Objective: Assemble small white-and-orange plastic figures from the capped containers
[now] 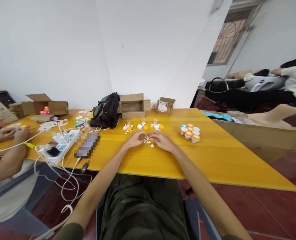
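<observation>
My left hand (pixel 135 139) is curled round what looks like a small clear plastic cup (pixel 141 137), partly hidden by the fingers. Close beside it, my right hand (pixel 162 140) has its fingertips pinched together; what they hold is too small to make out. Small white pieces (pixel 148 140) lie on the table between and just below the hands, with one round white piece (pixel 152 145) nearest me. Beyond the hands sit little groups of white parts, yellow discs (pixel 145 127) and clear cups (pixel 155 122).
Several lidded cups (pixel 188 133) with orange, white and teal tops stand to the right on the yellow table (pixel 213 160). A phone (pixel 87 145), power strip (pixel 62 146) and cables lie left. Open cardboard boxes (pixel 132 111) and a black bag (pixel 107 111) line the wall. A co-worker's arms (pixel 15 156) are far left.
</observation>
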`<action>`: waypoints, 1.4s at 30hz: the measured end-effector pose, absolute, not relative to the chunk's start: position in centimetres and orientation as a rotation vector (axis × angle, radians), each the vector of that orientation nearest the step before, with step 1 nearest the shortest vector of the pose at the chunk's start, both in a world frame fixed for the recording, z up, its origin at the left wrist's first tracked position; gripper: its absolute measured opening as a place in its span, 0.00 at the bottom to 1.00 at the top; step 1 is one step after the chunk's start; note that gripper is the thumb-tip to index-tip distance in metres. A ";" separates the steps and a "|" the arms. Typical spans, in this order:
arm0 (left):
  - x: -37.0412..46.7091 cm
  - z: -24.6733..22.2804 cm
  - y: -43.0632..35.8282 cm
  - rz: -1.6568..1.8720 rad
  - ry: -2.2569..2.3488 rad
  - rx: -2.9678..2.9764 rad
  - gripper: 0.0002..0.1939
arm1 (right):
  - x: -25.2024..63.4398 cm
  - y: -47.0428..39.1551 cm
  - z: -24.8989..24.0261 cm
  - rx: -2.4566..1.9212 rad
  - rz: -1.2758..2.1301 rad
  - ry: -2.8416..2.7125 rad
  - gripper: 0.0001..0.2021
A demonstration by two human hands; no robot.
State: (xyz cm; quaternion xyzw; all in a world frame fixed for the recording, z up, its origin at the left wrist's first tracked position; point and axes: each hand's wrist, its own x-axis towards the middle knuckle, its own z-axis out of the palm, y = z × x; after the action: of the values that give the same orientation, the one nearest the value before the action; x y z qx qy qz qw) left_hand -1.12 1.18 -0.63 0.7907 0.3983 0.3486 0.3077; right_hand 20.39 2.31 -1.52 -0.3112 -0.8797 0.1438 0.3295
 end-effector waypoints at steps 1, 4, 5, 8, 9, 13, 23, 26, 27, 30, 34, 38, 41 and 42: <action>-1.1 -0.6 1.2 0.927 1.043 2.085 0.13 | 20.4 2.3 -1.5 -0.816 0.381 -2.302 0.10; -1.0 -0.6 1.2 0.935 0.999 2.082 0.11 | 20.3 2.2 -1.3 -0.836 0.391 -2.300 0.10; -1.0 -0.5 1.2 0.932 0.989 2.089 0.10 | 20.3 2.2 -1.3 -0.840 0.395 -2.297 0.10; -0.9 -0.5 1.2 0.924 1.001 2.130 0.09 | 20.4 2.1 -1.2 -0.844 0.398 -2.292 0.08; -0.8 -0.4 1.2 0.925 1.014 2.146 0.08 | 20.4 2.0 -1.2 -0.850 0.391 -2.291 0.07; -0.7 -0.4 1.1 0.934 1.056 2.171 0.07 | 20.4 2.0 -1.4 -0.877 0.351 -2.293 0.03; -0.9 -0.3 1.1 0.910 1.105 2.056 0.07 | 20.0 2.1 -1.7 -0.820 0.368 -2.313 0.04; -1.0 -0.3 1.2 0.884 1.106 2.029 0.09 | 19.9 2.1 -1.8 -0.822 0.375 -2.312 0.04; -1.0 -0.3 1.2 0.883 1.105 2.029 0.09 | 19.8 2.1 -1.8 -0.821 0.376 -2.311 0.04; -1.1 -0.4 1.2 0.898 1.078 2.035 0.09 | 19.8 2.2 -1.8 -0.821 0.373 -2.299 0.04; -1.0 -0.5 1.3 0.914 1.020 2.012 0.03 | 19.9 2.4 -1.8 -0.817 0.374 -2.291 0.05; -1.0 -0.5 1.3 0.910 1.002 1.976 0.03 | 20.0 2.4 -1.7 -0.825 0.385 -2.303 0.05; -1.1 -0.6 1.3 0.905 1.047 1.970 0.04 | 20.0 2.3 -1.5 -0.854 0.390 -2.295 0.05; -1.1 -0.6 1.3 0.906 1.065 1.975 0.05 | 20.0 2.3 -1.5 -0.854 0.394 -2.290 0.05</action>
State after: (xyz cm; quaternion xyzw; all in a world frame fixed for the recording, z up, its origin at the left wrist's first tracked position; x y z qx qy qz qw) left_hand -1.10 1.28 -0.61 0.7635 0.4119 0.3504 0.3531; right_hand 20.03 2.27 -1.47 -0.3259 -0.8743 0.1503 0.3269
